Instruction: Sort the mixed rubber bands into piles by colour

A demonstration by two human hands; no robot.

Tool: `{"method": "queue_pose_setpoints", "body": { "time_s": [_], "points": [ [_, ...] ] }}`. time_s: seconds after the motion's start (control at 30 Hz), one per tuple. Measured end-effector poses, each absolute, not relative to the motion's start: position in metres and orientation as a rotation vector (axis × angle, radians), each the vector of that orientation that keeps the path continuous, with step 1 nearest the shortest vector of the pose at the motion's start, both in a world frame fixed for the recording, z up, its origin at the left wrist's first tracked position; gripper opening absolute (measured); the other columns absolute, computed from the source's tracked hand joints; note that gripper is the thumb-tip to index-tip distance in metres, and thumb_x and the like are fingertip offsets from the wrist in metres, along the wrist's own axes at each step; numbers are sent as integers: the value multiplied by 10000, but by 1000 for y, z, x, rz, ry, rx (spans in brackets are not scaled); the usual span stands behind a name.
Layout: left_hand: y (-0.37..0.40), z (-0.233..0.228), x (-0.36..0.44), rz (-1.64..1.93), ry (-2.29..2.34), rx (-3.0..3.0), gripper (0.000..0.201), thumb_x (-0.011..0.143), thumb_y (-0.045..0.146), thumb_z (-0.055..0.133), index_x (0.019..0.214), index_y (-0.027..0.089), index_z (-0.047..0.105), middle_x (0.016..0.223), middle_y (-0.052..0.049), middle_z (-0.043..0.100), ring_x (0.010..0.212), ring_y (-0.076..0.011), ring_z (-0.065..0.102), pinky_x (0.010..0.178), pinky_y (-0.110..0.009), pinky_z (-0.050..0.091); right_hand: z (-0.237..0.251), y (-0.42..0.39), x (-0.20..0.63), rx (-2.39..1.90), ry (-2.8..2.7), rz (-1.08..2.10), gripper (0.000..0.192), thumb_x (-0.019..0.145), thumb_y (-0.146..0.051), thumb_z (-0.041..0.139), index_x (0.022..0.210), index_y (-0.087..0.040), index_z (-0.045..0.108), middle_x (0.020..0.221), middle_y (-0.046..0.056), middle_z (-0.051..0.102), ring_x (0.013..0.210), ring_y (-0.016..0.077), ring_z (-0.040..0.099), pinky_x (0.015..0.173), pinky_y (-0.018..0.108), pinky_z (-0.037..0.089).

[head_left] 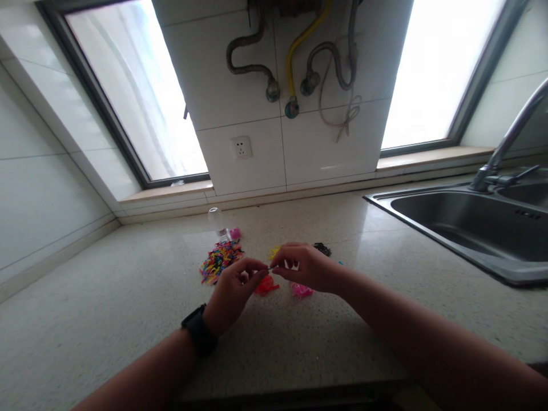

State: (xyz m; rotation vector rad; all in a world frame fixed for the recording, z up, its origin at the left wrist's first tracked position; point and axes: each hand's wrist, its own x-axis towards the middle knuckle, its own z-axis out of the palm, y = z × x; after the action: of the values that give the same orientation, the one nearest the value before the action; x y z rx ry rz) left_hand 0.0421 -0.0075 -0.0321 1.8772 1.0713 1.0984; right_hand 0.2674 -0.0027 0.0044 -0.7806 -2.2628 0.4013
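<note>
My left hand (240, 285), with a dark watch on its wrist, pinches one side of a small dark bluish rubber band (270, 268). The fingertips of my right hand (302, 265) pinch its other side, so both hands meet over the counter. Beside my left hand lies a mixed heap of colourful rubber bands (217, 262). Below the fingers sit a red bunch (266, 285) and a pink bunch (302, 290) of bands. Behind my right hand, a yellow bunch (274, 251) is partly hidden and a black bunch (322, 249) shows past the knuckles.
A clear plastic bottle (217, 224) lies behind the mixed heap, beside a pink piece (235, 233). To the right, a steel sink (445, 222) with a tap (486, 177) is set into the speckled counter (141, 308). A tiled wall with a socket (241, 148) stands behind.
</note>
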Motion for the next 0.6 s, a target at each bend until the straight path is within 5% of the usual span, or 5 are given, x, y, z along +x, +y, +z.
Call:
{"method": "queue_pose_setpoints", "body": {
  "time_s": [0.6],
  "points": [
    [-9,-32,43,1049,1058,1866,279,859,445,668,939,178,685,821,-28,663,619,-109,539,552,-218,415,5,-4,268,-740,-2232,428,96,876,-234,675,933,-166,710,758,4,614,676,102,553,648,224,419]
  ]
}}
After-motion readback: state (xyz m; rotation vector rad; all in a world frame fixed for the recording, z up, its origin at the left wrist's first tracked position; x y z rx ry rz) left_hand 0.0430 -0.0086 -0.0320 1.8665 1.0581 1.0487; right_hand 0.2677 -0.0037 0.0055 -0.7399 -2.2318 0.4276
